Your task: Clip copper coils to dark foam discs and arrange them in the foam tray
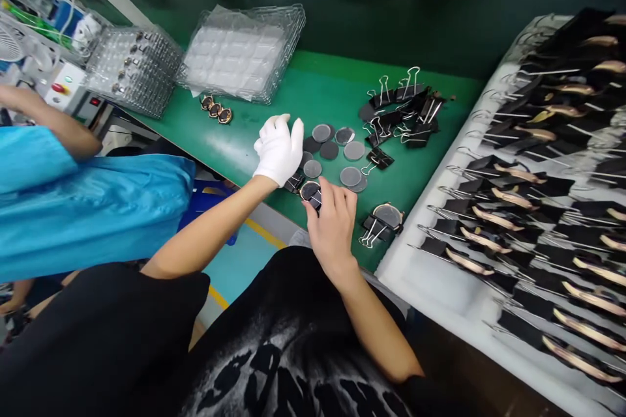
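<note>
My right hand [333, 225], bare, is closed with thumb and fingertips on a round gold-edged watch case [309, 191] at the bench's front edge. A black binder clip [293, 181] sits against the case's left side, and a dark piece shows under the fingertips. My left hand [280, 151], in a white glove, hovers just beyond the case with its thumb apart from the fingers and nothing visible in it. Several grey round discs [351, 176] lie beside and beyond the hands. To the right, another watch case [388, 215] has binder clips [375, 231] clamped on it.
Loose binder clips [405, 114] are piled at the back right. Three small watch cases [216, 109] lie at the left, near stacked clear plastic trays [239, 55]. A white tray [430, 280] holds rows of clipped cases. A co-worker in a blue top [98, 208] is at the left.
</note>
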{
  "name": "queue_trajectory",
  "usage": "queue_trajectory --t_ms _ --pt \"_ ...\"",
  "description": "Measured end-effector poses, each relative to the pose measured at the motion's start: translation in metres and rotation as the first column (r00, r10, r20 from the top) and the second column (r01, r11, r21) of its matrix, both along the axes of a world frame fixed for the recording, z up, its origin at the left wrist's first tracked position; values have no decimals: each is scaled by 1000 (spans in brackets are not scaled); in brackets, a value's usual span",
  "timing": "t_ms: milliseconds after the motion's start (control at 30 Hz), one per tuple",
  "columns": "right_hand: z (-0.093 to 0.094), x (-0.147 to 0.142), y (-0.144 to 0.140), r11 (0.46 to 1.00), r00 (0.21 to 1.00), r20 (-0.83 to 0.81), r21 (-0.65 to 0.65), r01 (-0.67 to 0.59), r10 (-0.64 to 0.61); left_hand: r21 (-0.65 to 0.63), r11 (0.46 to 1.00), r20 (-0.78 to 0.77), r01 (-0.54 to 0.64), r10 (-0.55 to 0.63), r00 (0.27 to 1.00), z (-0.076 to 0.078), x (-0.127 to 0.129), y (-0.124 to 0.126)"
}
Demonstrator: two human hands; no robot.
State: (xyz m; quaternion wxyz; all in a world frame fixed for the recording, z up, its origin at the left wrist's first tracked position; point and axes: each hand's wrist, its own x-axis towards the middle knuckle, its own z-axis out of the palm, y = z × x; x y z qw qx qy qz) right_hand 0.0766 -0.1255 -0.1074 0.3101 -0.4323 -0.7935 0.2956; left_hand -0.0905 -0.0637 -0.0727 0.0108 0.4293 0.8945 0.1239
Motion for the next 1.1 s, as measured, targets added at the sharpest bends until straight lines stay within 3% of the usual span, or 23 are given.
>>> queue_trajectory --t_ms 367,700,1100 --pt "3 -2 5 993 1000 14 -116 -1 3 94 995 57 17 -23 998 -17 -17 -8" --pt "4 -11 12 997 998 -26 -63 -52 51 195 980 134 39 -66 989 -29 -26 -8" --pt "-3 -11 18 995 995 -64 -57 -78 74 153 988 140 -34 13 990 -20 -17 -7"
